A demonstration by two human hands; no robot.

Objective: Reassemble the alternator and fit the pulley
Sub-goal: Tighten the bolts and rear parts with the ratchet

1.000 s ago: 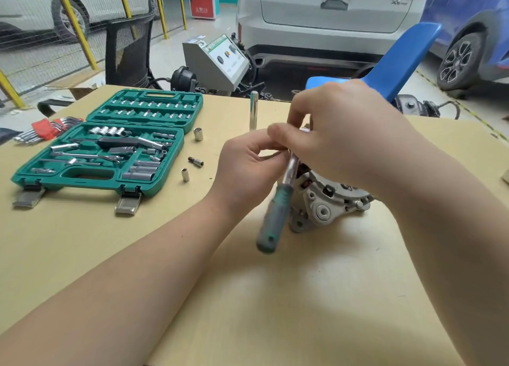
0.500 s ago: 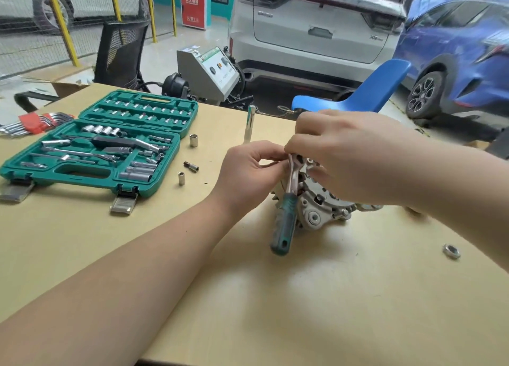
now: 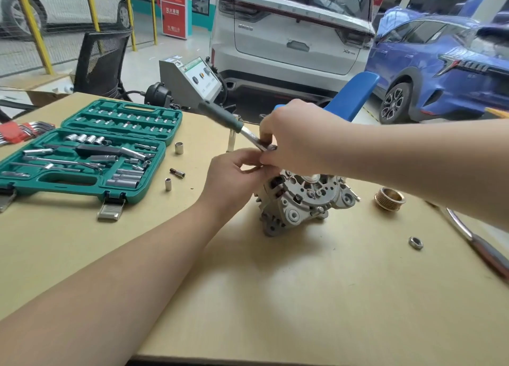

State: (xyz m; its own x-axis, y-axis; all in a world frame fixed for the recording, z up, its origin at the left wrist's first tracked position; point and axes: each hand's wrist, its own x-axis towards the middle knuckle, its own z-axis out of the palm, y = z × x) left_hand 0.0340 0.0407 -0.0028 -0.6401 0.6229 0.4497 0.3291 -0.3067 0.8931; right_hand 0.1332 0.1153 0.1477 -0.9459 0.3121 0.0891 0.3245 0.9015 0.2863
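Note:
The grey cast alternator [image 3: 298,201] stands on the wooden table [image 3: 275,296] at the centre. A ratchet wrench with a green handle [image 3: 220,116] sits on its top left, the handle pointing up and away to the left. My right hand [image 3: 292,137] grips the ratchet's head. My left hand [image 3: 234,178] pinches something small just under that head, against the alternator; what it pinches is hidden. The brass-coloured grooved pulley [image 3: 389,198] lies on the table to the right of the alternator, and a loose nut [image 3: 415,242] lies nearer the front.
An open green socket case [image 3: 91,156] fills the left of the table, with loose sockets [image 3: 179,147] beside it and red-held hex keys [image 3: 16,132] at the far left. A long tool [image 3: 479,244] lies at the right edge. A blue chair [image 3: 352,95] stands behind.
The ratchet handle has swung from pointing down toward me to pointing up and away to the left. The camera has lifted, so the pulley and long tool came into view.

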